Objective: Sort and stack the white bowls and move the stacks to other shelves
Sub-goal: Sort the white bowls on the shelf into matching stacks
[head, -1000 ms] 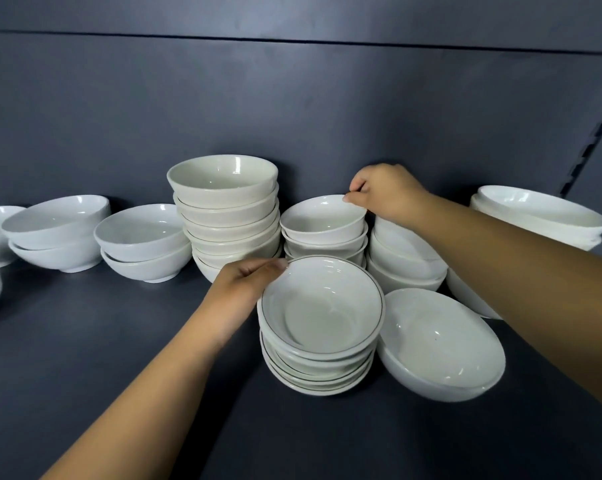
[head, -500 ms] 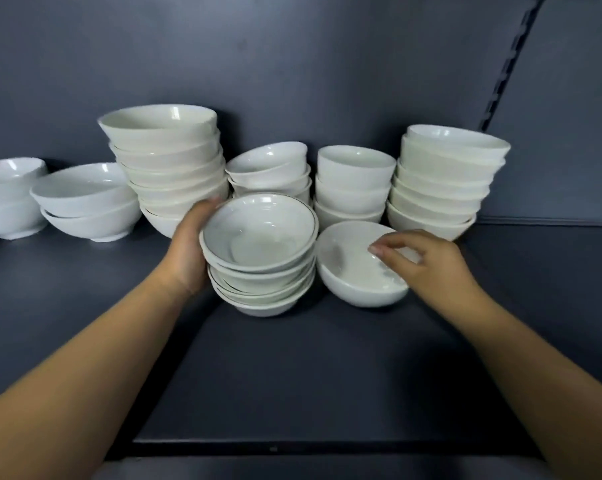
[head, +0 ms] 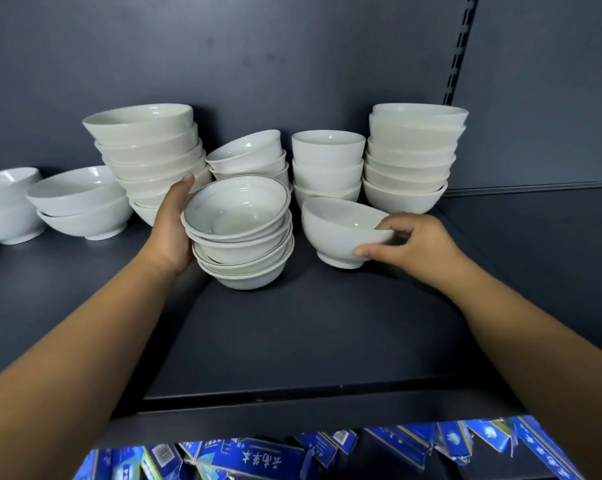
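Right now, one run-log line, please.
left hand: rests against dark-rimmed white ceramic bowl stack | right hand: pinches single plain white ceramic bowl

A stack of shallow dark-rimmed bowls (head: 239, 233) stands mid-shelf, leaning unevenly. Just to its right a single bowl (head: 337, 233), white and footed, sits tilted, its rim pinched by the right hand (head: 414, 247). Four white stacks line the shelf's back edge: tall wide bowls (head: 147, 150), a short tilted stack (head: 251, 154), three deep bowls (head: 327, 168), and a tall right stack (head: 410, 161).
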{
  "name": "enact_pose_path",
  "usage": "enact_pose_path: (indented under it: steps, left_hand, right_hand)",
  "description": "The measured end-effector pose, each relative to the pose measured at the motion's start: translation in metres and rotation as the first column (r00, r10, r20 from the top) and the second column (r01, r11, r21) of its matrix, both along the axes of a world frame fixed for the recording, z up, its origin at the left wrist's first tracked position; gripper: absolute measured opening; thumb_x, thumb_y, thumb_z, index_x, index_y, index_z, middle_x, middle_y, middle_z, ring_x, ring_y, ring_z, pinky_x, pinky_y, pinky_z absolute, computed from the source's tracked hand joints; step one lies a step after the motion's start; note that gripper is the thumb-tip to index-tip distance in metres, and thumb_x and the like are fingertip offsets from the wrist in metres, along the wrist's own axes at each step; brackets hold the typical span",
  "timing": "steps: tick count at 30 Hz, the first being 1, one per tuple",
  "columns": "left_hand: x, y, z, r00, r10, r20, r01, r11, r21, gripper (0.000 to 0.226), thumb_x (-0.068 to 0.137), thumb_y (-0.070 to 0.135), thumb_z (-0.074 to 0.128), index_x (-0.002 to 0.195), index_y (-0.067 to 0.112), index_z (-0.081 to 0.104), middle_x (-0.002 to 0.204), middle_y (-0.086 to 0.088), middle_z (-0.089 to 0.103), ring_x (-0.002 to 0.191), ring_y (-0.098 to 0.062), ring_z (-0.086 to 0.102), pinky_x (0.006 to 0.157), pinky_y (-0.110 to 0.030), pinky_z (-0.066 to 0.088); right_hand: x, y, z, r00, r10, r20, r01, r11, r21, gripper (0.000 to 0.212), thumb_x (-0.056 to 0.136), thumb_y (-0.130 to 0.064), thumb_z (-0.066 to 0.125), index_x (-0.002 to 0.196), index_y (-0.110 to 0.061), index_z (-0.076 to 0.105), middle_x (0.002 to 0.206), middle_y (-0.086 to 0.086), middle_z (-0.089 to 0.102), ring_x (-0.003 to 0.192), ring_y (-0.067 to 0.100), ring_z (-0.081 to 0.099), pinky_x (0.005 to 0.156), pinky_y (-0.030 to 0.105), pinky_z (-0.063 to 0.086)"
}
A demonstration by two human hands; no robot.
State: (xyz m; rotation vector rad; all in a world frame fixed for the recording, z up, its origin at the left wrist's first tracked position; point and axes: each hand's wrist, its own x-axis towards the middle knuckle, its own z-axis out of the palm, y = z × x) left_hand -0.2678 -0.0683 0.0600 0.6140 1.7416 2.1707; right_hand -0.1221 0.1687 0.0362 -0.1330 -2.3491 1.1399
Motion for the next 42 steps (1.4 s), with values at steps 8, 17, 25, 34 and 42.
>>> enact_pose_path:
  steps: [8, 17, 25, 34, 42]
  left_hand:
    - [0.017, -0.036, 0.014, 0.888, 0.412, -0.204, -0.417, 0.909, 0.022, 0.026, 0.087, 0.028, 0.04, 0.093, 0.025, 0.065, 0.103, 0.006, 0.068, 0.109, -0.009, 0.059, 0.092, -0.026, 0.043]
    - [0.094, -0.016, 0.05, 0.84, 0.357, -0.409, -0.391, 0.921, 0.001, 0.032, 0.074, 0.045, 0.055, 0.099, 0.028, 0.066, 0.113, 0.008, 0.066, 0.113, -0.005, 0.057, 0.105, -0.032, 0.04]
    - [0.115, -0.017, 0.061, 0.954, -0.076, -0.291, 0.097, 0.994, 0.059, 0.103, 0.058, 0.062, 0.074, 0.137, 0.008, 0.036, 0.137, -0.014, 0.049, 0.127, -0.028, 0.047, 0.103, -0.046, 0.041]
    - [0.11, -0.068, 0.035, 0.979, 0.027, -0.203, 0.025, 0.968, 0.251, 0.101, 0.053, 0.057, 0.08, 0.133, 0.01, 0.039, 0.123, -0.004, 0.062, 0.114, -0.019, 0.057, 0.085, -0.03, 0.051]
    - [0.073, -0.169, 0.009, 0.987, -0.016, -0.161, 0.013, 1.0, -0.021, 0.104, 0.038, 0.058, 0.085, 0.125, 0.019, 0.044, 0.114, 0.003, 0.066, 0.104, -0.012, 0.062, 0.075, -0.023, 0.052]
  right_hand:
    - [0.012, -0.002, 0.016, 0.993, -0.026, -0.113, 0.003, 0.981, -0.196, 0.024, 0.064, -0.015, 0.081, 0.063, -0.028, 0.061, 0.055, -0.02, 0.058, 0.054, -0.007, 0.049, 0.056, 0.003, 0.038]
    - [0.02, -0.026, 0.081, 0.902, 0.192, -0.386, -0.335, 0.876, -0.347, 0.026, 0.063, -0.007, 0.079, 0.057, -0.031, 0.069, 0.06, -0.018, 0.065, 0.066, 0.0, 0.058, 0.067, 0.021, 0.049]
    - [0.009, -0.07, 0.111, 0.748, 0.536, -0.392, -0.636, 0.748, -0.189, 0.044, 0.031, -0.056, 0.082, 0.067, -0.033, 0.069, 0.068, -0.012, 0.063, 0.073, 0.008, 0.057, 0.069, 0.027, 0.047]
    - [-0.02, -0.127, 0.089, 0.738, 0.663, -0.125, -0.667, 0.69, -0.279, 0.064, 0.038, -0.043, 0.076, 0.097, -0.054, 0.054, 0.12, -0.021, 0.052, 0.124, -0.001, 0.042, 0.102, 0.028, 0.039]
    - [-0.051, -0.2, 0.067, 0.646, 0.744, 0.172, -0.641, 0.651, -0.406, 0.118, 0.047, -0.015, 0.077, 0.144, -0.032, 0.012, 0.118, -0.018, 0.051, 0.11, 0.002, 0.053, 0.099, 0.026, 0.04]
